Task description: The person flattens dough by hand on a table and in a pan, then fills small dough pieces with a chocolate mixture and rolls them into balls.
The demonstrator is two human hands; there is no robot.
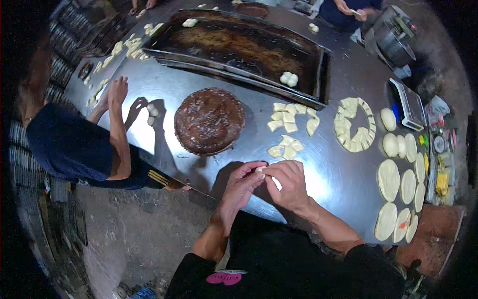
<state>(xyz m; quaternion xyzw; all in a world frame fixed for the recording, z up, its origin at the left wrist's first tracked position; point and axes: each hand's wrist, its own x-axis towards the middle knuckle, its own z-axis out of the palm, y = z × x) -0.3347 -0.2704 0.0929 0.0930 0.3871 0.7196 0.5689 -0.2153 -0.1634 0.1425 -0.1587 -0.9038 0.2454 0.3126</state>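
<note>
Both hands meet over the near edge of the steel table [209,94], pinched together on a small piece of dough [259,170]: the left hand [239,187] curls its fingertips around the piece from the left, and the right hand [289,185] closes on it from the right, thumb and forefinger pressed against it. Only a pale sliver of the dough shows between the fingers. Just beyond the hands lie loose cut dough squares [287,147], with a second cluster [291,117] a little farther back. To the left of these sits a round dark mound of filling [209,119] on the tabletop. To the right, cut pieces form a ring [354,124], and flattened dough discs [398,187] lie in rows along the right edge, near a small scale [411,103]. A large dark tray [234,45] stretches across the far side, holding a few shaped dough balls [289,78]. At the left, a co-worker in a dark shirt [69,144] leans over the table with both hands near small dough balls [152,112]. Another person's hands [351,9] work at the far end.
</note>
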